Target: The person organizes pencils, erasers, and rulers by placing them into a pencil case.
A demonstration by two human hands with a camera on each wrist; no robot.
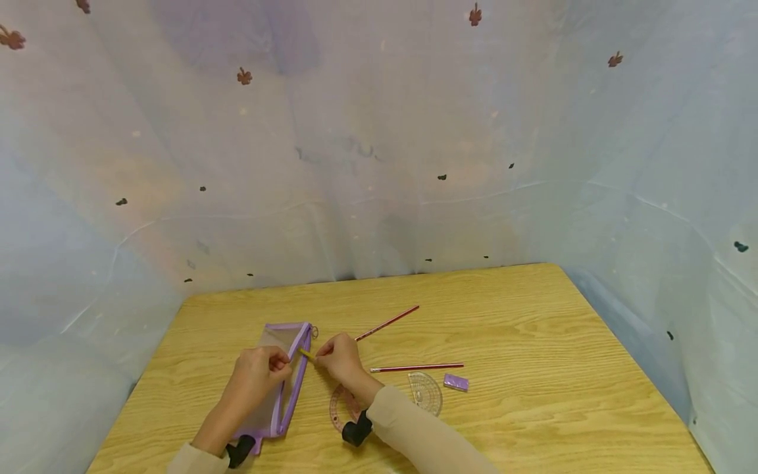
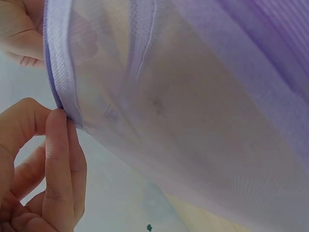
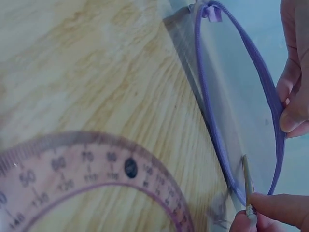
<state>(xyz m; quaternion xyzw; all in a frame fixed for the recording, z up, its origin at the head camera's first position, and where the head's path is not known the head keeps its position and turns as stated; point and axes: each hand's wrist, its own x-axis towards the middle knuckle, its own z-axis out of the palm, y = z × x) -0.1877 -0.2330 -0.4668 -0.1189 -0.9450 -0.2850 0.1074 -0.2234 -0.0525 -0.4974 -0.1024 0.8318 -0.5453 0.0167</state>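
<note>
A purple mesh zip pouch (image 1: pixel 258 417) lies on the left of the table with its long zip mouth spread open. My left hand (image 1: pixel 253 376) pinches one edge of that mouth, and the left wrist view shows thumb and fingertips meeting on the zip band (image 2: pixel 63 72). At the far end of the mouth, my right hand (image 1: pixel 342 359) holds a slim yellow pencil (image 1: pixel 306 354) between thumb and fingers. In the right wrist view the pencil (image 3: pixel 247 181) points into the pouch opening, its silvery end at the fingertips.
Two dark red pencils lie beyond the right hand, one slanted (image 1: pixel 391 321) and one level (image 1: pixel 420 366). A pink protractor (image 1: pixel 335 411) sits partly under the right wrist. Beside it are a clear protractor (image 1: pixel 428 393) and a purple eraser (image 1: pixel 456 382). A patterned curtain (image 1: pixel 367 197) surrounds the table.
</note>
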